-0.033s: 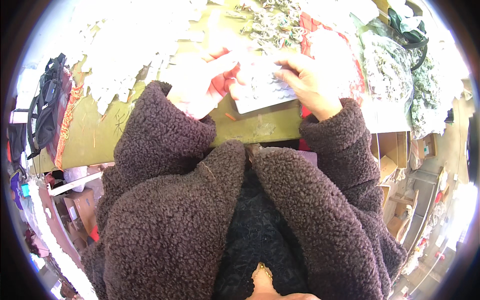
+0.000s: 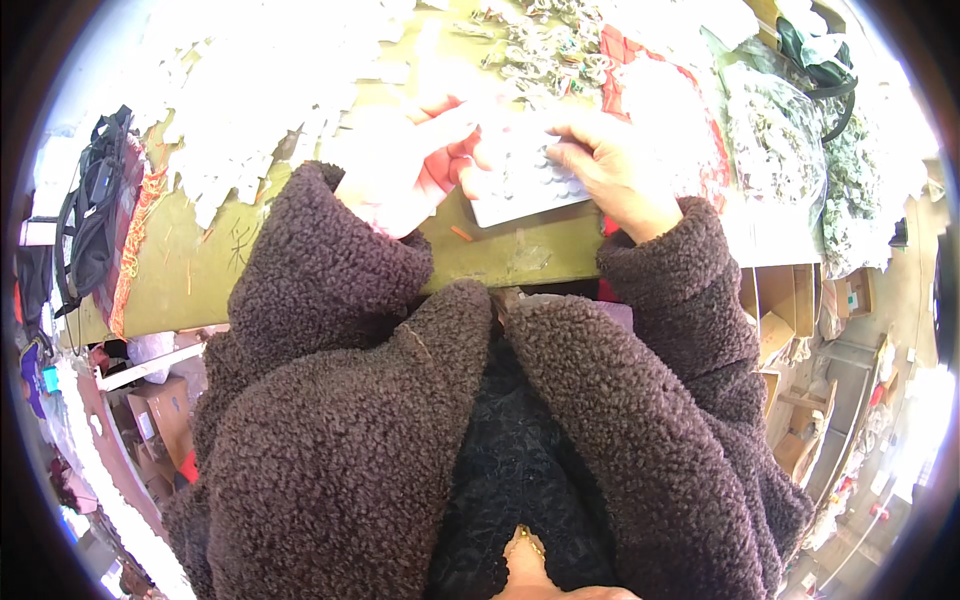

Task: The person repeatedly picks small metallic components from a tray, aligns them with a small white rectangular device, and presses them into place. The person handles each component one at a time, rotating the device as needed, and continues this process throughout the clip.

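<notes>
in the head view, a white card [image 2: 540,200] with rows of small greyish bumps lies on the olive-green table [image 2: 175,240], between the two hands and straight out at twelve o'clock from the body. its near edge slants gently, from about eight o'clock up to two; glare and fingers hide the far side, so its long axis cannot be told. taking the card as the clock's centre, the left hand [image 2: 420,165] is at nine, fingers curled by the card's left edge; washed-out light leaves unclear whether they grip anything. the right hand [image 2: 615,170] is at two and seems the nearer, its thumb and forefinger reaching over the card; whether they pinch something cannot be told. an orange scrap [image 2: 460,233] sits at eight, tangled pale-green bundles [image 2: 550,55] at twelve, red cloth [image 2: 617,50] at one
</notes>
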`<state>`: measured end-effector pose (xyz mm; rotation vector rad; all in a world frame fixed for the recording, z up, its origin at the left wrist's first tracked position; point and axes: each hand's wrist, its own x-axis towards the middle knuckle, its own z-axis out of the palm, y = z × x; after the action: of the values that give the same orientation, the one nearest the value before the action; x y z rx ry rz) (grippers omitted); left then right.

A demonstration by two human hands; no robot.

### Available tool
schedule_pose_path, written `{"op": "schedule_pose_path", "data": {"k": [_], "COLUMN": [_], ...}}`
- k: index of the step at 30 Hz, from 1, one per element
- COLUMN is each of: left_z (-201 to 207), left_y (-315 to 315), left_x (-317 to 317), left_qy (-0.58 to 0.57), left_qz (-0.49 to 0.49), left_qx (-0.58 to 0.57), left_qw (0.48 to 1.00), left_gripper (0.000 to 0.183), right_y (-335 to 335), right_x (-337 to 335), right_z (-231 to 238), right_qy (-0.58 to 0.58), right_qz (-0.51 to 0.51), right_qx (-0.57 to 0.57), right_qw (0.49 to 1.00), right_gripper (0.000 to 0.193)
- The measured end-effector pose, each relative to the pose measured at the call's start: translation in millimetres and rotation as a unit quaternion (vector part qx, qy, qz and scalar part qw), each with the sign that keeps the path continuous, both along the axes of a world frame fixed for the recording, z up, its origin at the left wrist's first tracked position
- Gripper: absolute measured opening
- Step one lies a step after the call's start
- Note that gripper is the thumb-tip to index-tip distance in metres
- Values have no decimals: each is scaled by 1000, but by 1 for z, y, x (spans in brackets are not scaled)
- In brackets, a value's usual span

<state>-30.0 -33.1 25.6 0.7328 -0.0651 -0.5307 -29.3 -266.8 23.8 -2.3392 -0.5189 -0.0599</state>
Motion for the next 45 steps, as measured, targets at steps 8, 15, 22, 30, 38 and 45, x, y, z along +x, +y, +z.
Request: {"op": "schedule_pose_path", "data": {"k": [8, 15, 22, 30, 38, 45], "left_z": [3, 6, 5, 3, 4, 4], "left_y": [-1, -5, -9, -12, -12, -12], "left_x": [-2, -6, -8, -9, -9, -10], "left_qy": [-22, -14, -29, -35, -42, -42], "left_qz": [-12, -38, -57, -75, -74, -80], "left_qx": [33, 5, 19, 5, 32, 34], "left_qw": [999, 999, 998, 997, 996, 995], "left_gripper": [24, 22, 18, 17, 20, 21], "right_y": [9, 15, 30, 30, 35, 39], "right_x": [-11, -17, -22, -17, -24, -25], "right_z": [-4, 19, 40, 38, 41, 36], "right_qy": [-115, -120, -202, -229, -5, -63], "right_qz": [1, -14, 46, 91, 23, 23], "right_qx": [-133, 8, 29, 91, 179, 194], "right_qw": [984, 993, 978, 965, 984, 979], "right_gripper": [18, 15, 20, 17, 12, 11]}}
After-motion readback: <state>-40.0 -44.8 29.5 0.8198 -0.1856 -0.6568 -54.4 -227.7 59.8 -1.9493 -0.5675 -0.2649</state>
